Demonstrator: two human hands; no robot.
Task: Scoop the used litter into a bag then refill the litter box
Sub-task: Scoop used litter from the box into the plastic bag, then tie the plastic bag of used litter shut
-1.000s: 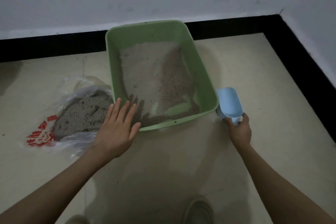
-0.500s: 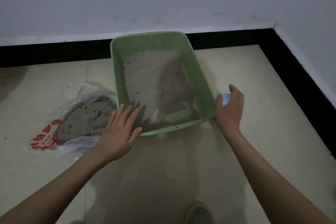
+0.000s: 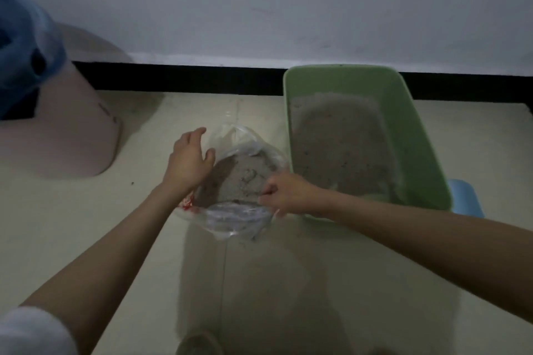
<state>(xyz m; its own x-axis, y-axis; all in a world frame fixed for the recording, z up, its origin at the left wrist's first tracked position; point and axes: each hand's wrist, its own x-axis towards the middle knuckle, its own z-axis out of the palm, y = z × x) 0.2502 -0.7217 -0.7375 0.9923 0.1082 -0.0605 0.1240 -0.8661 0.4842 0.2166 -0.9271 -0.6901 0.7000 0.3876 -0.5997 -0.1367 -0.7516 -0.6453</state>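
Note:
A clear plastic bag [image 3: 230, 219] with red print lies on the floor, holding grey used litter [image 3: 239, 179]. My left hand [image 3: 189, 157] hovers over the bag's left rim with fingers loosely spread. My right hand [image 3: 288, 196] pinches the bag's right rim. To the right stands the green litter box [image 3: 415, 130] with a thin layer of grey litter [image 3: 337, 147] inside. The blue scoop [image 3: 465, 199] lies on the floor beside the box's near right corner.
A pinkish bin [image 3: 66, 130] lined with a blue bag [image 3: 20, 46] stands at the left. A white wall with a black skirting [image 3: 178, 78] runs behind. My shoe [image 3: 199, 344] shows at the bottom edge on the beige floor.
My view swung left to the bag. My right hand let go of the scoop beside the box and took the bag's right rim. My left hand moved from the box's corner to the bag's left rim.

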